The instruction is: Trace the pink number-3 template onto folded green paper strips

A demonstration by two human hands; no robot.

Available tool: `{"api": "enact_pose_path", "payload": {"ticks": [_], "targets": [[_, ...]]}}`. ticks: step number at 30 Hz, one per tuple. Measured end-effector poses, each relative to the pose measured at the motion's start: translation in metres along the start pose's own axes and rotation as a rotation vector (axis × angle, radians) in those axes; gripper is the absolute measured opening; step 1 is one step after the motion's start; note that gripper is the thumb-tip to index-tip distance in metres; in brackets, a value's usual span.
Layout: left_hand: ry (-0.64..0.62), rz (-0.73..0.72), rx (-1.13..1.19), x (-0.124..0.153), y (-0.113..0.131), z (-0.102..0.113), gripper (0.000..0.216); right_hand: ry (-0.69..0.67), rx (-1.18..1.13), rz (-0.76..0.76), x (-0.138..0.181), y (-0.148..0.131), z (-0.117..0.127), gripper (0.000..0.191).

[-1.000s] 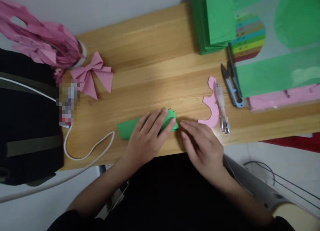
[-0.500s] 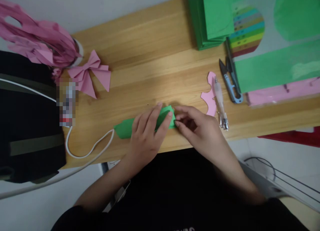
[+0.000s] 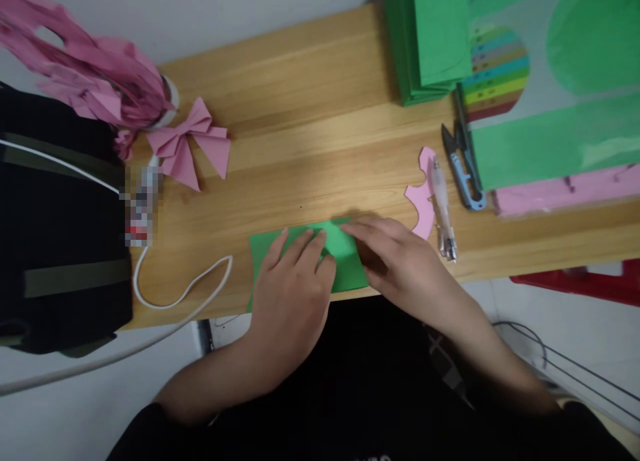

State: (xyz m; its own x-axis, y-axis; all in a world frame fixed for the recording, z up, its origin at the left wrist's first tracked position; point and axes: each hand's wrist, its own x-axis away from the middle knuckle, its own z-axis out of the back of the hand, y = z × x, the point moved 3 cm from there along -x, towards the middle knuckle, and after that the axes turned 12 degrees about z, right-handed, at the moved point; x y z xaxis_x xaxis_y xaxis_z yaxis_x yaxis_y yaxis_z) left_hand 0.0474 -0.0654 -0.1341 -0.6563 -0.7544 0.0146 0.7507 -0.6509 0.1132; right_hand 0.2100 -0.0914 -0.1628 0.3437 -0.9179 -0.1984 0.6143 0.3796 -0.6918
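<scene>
A green sheet of paper [image 3: 345, 261] lies spread at the near edge of the wooden table [image 3: 310, 114]. My left hand [image 3: 295, 288] rests flat on its left half, fingers stretched out and apart. My right hand [image 3: 400, 261] lies on the sheet's right edge with its fingers extended, pressing the paper down. Neither hand grips anything.
A pink paper cut-out [image 3: 423, 198], a clear pen [image 3: 443, 208] and blue thread snips [image 3: 463, 164] lie right of the sheet. Stacks of green paper [image 3: 425, 41] and pink paper [image 3: 565, 191] sit at the back right. A pink paper bow [image 3: 193, 144], pink paper strips [image 3: 85, 74], a black bag [image 3: 55, 228] and a white cable [image 3: 180, 291] are on the left.
The green paper, a narrow folded strip before, is now opened out into a wider sheet. My right hand went from pinching its right end to lying on it; my left hand slid nearer.
</scene>
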Motion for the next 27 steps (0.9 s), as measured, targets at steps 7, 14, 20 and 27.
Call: {"api": "enact_pose_path", "payload": {"ticks": [7, 14, 20, 27], "targets": [[-0.103, 0.022, 0.01, -0.005, 0.005, -0.004, 0.029, -0.103, 0.153, -0.004, 0.004, 0.002, -0.001, 0.075], [-0.175, 0.046, 0.043, -0.005, 0.008, -0.012, 0.042, -0.153, 0.219, 0.076, 0.008, 0.002, -0.002, 0.074], [-0.187, 0.06, 0.134, -0.004, 0.011, -0.013, 0.029, -0.143, 0.178, 0.075, 0.01, 0.005, -0.003, 0.08], [-0.159, 0.099, 0.172, -0.005, 0.013, -0.016, 0.027, -0.128, 0.143, 0.038, 0.011, 0.008, -0.005, 0.076]]}}
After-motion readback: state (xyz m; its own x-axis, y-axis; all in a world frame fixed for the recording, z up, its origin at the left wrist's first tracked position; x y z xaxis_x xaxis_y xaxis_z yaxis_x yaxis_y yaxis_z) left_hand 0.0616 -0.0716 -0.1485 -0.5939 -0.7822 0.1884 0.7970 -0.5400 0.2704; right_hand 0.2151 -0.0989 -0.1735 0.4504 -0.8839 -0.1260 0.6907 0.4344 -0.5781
